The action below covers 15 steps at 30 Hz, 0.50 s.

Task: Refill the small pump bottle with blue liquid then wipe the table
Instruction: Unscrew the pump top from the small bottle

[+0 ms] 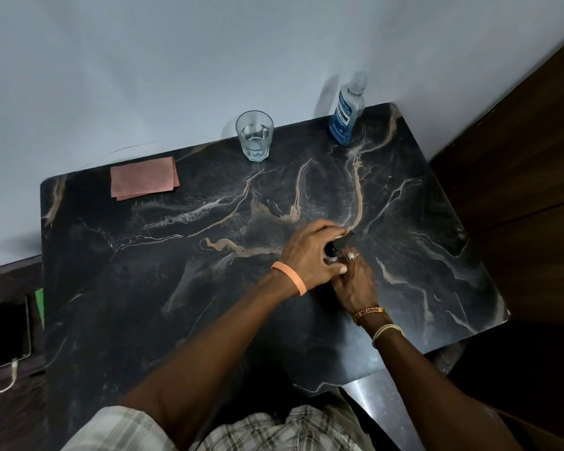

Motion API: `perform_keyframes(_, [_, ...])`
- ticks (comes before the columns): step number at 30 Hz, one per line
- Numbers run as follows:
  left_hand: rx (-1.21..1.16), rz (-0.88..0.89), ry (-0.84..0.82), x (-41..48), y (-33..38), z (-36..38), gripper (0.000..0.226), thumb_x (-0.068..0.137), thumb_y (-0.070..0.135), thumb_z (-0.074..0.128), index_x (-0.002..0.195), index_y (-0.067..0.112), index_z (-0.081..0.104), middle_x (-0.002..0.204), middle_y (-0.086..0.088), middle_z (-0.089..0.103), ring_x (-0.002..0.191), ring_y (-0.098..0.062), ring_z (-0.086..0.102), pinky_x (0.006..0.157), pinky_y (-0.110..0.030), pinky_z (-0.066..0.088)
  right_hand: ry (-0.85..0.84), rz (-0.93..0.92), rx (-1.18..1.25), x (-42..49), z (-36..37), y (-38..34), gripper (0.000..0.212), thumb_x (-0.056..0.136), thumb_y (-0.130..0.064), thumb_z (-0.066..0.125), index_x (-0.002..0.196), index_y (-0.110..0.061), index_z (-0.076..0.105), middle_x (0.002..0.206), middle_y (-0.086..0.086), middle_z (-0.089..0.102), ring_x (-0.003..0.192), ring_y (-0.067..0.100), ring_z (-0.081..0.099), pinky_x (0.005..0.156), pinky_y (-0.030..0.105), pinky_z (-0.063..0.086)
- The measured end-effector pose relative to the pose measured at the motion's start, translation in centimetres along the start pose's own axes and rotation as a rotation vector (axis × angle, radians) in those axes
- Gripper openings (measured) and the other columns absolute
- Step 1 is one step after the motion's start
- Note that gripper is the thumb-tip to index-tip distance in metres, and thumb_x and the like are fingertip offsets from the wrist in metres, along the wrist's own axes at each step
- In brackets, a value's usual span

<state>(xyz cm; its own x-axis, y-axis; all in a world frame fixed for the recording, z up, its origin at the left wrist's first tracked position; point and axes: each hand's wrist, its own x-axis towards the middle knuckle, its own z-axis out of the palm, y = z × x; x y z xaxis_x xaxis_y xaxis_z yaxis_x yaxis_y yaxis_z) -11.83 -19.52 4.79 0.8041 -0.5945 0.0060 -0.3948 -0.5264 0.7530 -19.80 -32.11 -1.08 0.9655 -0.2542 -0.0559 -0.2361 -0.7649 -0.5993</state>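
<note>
Pump bottle, small with a dark top (334, 250), is sitting mid-table where I am gripping it. Largest, the black marbled table (176, 271) is carrying everything. My left hand (310, 255) is wrapping its top; my right hand (355, 284) is clasping its body. Behind stand a blue-liquid plastic bottle (345, 115), a clear glass (254, 136) and a folded pink cloth (144, 178).

A plain pale grey-blue wall (144, 60) fills the upper part of the frame. A dark brown wooden panel (518, 164) occupies the right side. At the lower left, a dark surface (10, 402) holds a phone (12, 333) with a white cable (0, 385) plugged in. Lighting is dim and even.
</note>
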Motion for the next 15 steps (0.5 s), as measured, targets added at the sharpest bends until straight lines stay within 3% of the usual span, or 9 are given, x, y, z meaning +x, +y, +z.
perform_keyframes(4, [0.009, -0.011, 0.002, -0.02, -0.13, -0.01, 0.029, 0.069, 0.013, 0.081, 0.094, 0.01, 0.066, 0.094, -0.001, 0.064, 0.085, -0.017, 0.055, 0.082, -0.037, 0.049, -0.005, -0.001, -0.003, -0.12, -0.15, -0.25, 0.064, 0.089, -0.056, 0.034, 0.113, -0.002, 0.058, 0.097, 0.0, 0.052, 0.085, 0.015, 0.048, 0.071, 0.024, 0.032])
perform_keyframes(8, [0.006, -0.015, -0.015, 0.13, -0.06, -0.02, 0.049, 0.066, 0.023, 0.083, 0.109, 0.013, 0.064, 0.109, 0.001, 0.06, 0.099, -0.017, 0.054, 0.09, -0.031, 0.046, 0.009, -0.034, 0.051, -0.09, -0.4, -0.5, 0.055, 0.089, -0.05, 0.037, 0.112, -0.005, 0.058, 0.101, 0.009, 0.059, 0.088, 0.022, 0.055, 0.075, 0.023, 0.034])
perform_keyframes(12, [0.002, -0.037, -0.033, 0.13, -0.13, 0.14, 0.027, 0.07, 0.015, 0.08, 0.094, 0.011, 0.067, 0.095, 0.0, 0.065, 0.087, -0.017, 0.057, 0.082, -0.037, 0.049, -0.022, -0.015, 0.049, -0.07, -0.21, -0.31, 0.058, 0.09, -0.052, 0.037, 0.12, -0.007, 0.057, 0.107, 0.007, 0.058, 0.094, 0.022, 0.055, 0.078, 0.025, 0.035])
perform_keyframes(15, [0.014, -0.067, -0.017, 0.31, -0.18, 0.21, 0.046, 0.066, 0.03, 0.084, 0.105, 0.015, 0.065, 0.105, 0.002, 0.06, 0.097, -0.016, 0.053, 0.09, -0.033, 0.046, -0.008, -0.019, 0.066, -0.17, -0.27, -0.31, 0.055, 0.088, -0.048, 0.039, 0.118, -0.006, 0.057, 0.106, 0.009, 0.059, 0.093, 0.025, 0.056, 0.077, 0.027, 0.038])
